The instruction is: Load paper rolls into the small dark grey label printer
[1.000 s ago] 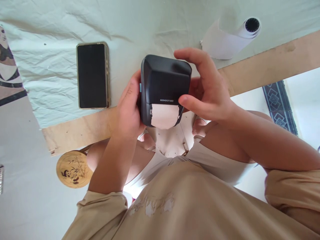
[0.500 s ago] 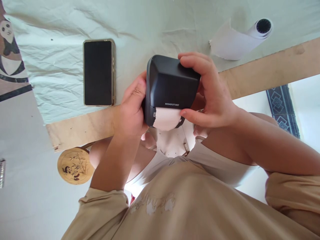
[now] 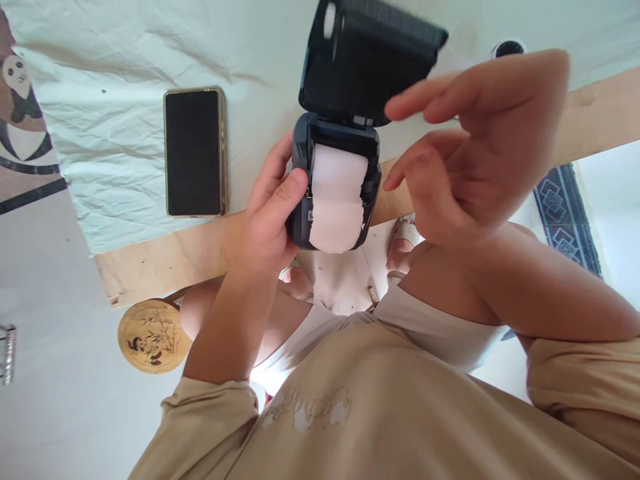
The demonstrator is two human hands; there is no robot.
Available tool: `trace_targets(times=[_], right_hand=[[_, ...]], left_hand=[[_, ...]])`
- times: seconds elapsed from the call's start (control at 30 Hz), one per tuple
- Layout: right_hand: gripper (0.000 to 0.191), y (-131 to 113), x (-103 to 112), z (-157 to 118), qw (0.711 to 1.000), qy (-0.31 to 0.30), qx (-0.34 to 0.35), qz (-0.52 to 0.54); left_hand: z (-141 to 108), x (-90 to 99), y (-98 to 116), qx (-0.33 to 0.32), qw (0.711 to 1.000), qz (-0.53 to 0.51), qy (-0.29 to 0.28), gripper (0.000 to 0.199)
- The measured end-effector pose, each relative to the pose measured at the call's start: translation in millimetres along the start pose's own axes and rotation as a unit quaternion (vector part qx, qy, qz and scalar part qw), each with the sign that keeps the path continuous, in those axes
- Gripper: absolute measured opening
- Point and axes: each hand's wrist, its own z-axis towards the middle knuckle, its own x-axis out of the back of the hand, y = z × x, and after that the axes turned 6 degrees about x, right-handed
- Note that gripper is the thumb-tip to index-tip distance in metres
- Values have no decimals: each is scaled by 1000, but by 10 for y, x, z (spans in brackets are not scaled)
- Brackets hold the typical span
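A black label printer (image 3: 299,227) is held up over the table's front edge, its lid (image 3: 360,67) swung up and back. Inside lies a white paper roll (image 3: 340,173), its torn end hanging over the front lip. My left hand (image 3: 273,210) grips the printer's left side, thumb on the rim. To the right, my right hand (image 3: 475,140) has its fingers apart and holds nothing. Its fingertips are close to the lid's lower right corner; whether they touch it I cannot tell.
On the green tablecloth (image 3: 125,53) a phone (image 3: 194,153) lies to the left. Behind my right hand shows the black-cored end of a paper roll (image 3: 509,49). Bare wood (image 3: 165,267) edges the table, and a round stool (image 3: 153,337) stands below at left.
The printer's lid has gone from closed to opened, uncovering the paper roll. My right hand has let go of the printer and moved right. My left hand keeps its hold.
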Motion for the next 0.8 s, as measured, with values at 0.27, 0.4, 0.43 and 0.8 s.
trace_targets(times=[0.27, 0.4, 0.43, 0.8], right_hand=[[28, 82, -128, 85, 935, -70, 127, -322], [24, -12, -103, 103, 921, -117, 86, -361], [23, -41, -95, 106, 916, -130, 74, -372], [42, -167, 15, 80, 942, -126, 30, -310]], left_hand=[[1, -5, -8, -9, 999, 27, -28, 37], [-3, -2, -17, -15, 998, 32, -44, 39], [-6, 0, -20, -14, 998, 32, -46, 39], [-71, -61, 11, 7, 997, 56, -47, 36]])
